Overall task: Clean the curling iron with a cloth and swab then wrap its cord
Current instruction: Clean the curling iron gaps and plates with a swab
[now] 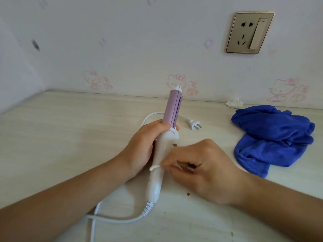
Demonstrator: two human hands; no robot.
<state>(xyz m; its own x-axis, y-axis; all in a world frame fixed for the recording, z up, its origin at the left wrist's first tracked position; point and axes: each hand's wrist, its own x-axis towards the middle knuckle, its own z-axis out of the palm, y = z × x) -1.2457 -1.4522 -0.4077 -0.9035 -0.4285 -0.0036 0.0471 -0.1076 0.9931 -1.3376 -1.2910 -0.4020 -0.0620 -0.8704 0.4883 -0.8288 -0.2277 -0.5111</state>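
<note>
**Head view: cleaning half done, winding yet to come**

Judged mid-task, at the swab step. Grips iron (164, 145) round the top of its white handle with left hand (143, 145), fingers curled about it, lilac barrel tilted up toward the wall (139, 41). Looks finished with cloth (272, 137), bunched well apart at right, though no proof of wiping. Leaves cord (115, 220) unwrapped, looping loose on the table (61, 137), plug (194, 124) lying free just right of the barrel. Pinches swab (154, 167) in right hand (201, 170), fingertips closed on the stick, cotton tip touching the handle's side. Remaining, by this reading: finish swabbing, then wind the cord.

Backed by wall papered with pink cartoon cats; set on pale wood-grain table. Brass-framed socket (250, 32) upper right, nothing plugged in. Crumpled tissue (234, 102) behind the cloth at the wall's foot; small brown speck (188, 194) near the right hand.
</note>
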